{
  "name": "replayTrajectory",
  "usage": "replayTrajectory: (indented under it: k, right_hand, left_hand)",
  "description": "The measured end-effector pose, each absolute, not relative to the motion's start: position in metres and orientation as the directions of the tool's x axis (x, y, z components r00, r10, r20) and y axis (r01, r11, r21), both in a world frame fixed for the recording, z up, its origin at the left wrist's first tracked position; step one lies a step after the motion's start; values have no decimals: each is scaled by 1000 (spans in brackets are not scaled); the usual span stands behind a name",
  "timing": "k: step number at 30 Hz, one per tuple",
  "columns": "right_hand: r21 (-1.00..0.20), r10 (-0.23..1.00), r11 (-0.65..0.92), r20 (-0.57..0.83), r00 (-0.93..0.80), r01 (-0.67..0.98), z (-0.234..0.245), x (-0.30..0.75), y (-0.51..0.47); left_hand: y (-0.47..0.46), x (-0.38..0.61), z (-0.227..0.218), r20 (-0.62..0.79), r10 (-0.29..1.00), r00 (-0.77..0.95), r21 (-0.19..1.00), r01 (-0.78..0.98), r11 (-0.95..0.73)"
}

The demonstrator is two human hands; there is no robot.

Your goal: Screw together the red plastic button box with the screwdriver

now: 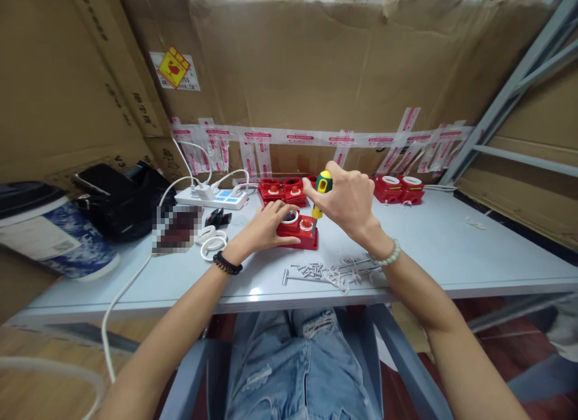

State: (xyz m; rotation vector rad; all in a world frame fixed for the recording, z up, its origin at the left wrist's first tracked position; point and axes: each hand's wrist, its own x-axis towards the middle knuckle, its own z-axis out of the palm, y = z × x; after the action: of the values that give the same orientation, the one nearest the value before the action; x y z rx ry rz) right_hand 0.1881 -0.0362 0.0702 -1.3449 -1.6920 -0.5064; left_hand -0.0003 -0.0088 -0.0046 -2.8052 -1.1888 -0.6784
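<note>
A red plastic box (309, 240) with round openings on top lies on the white table in front of me. My left hand (270, 226) grips its left end, thumb along the near side and fingers over the top. Closed around the handle of a yellow and green screwdriver (324, 184) is my right hand (347, 197). The screwdriver stands nearly upright, its tip down at the box's right end; a screw under it cannot be made out. Nearer to me lie several loose screws (311, 270), a thin metal rod with a crossbar (307, 279) and white cords (338, 279).
More red boxes stand behind my hands (270, 192) and at the right (399, 190). White rings (214, 245), a power strip (215, 197) with cables, a black bag (115, 206) and a blue-white tub (67, 239) are to the left. Cardboard (293, 64) walls the back.
</note>
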Motion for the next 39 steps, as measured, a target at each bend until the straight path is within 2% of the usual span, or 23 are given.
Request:
replayTrajectory:
  k: [3,6,9,12,14,16,19,22,24,28,32,39]
  right_hand:
    - [-224,599,345,800,-30,911,75,186,-40]
    - [-211,665,439,730,-158,873,84,189,-42]
    - [-203,727,548,597,-341,812,97,196,-42]
    - [-258,736,654,434,-519,711,113,206,-41]
    - [-288,748,660,336,-572,694,122,211,-40]
    - [-260,774,631,286,-565,731,128,212,-41]
    - [-182,760,639,298,-577,747,130,208,-44]
    - [-150,726,675,310,-614,722,128,204,-47]
    - [-132,733,665,305,-608,735,125,202,-48]
    - [-62,751,588,413,-515,807,115,199,-48]
    - [-44,766,458,527,-369,888,103,192,-44]
    - [-106,762,587,406,-504,803,113,196,-44]
  left_hand:
    - [-8,-1,-5,410,669,620,153,676,-720]
    - [-6,-2,-5,416,652,634,177,647,-742]
    - [-3,-2,-7,422,639,643,188,627,-756]
    - [-2,-3,-8,424,637,644,195,622,-758]
    - [-4,-4,-7,408,654,637,204,635,-745]
    - [-7,-2,-2,412,664,624,212,643,-736]
    - [-15,7,13,519,609,600,278,555,-784]
    - [-21,24,29,596,551,585,441,335,-833]
    - [-21,35,34,615,577,537,542,243,-804]
    - [-12,48,32,663,599,449,615,130,-778]
    - [0,49,23,650,618,441,680,25,-733]
    - [9,41,18,529,659,535,791,-29,-611]
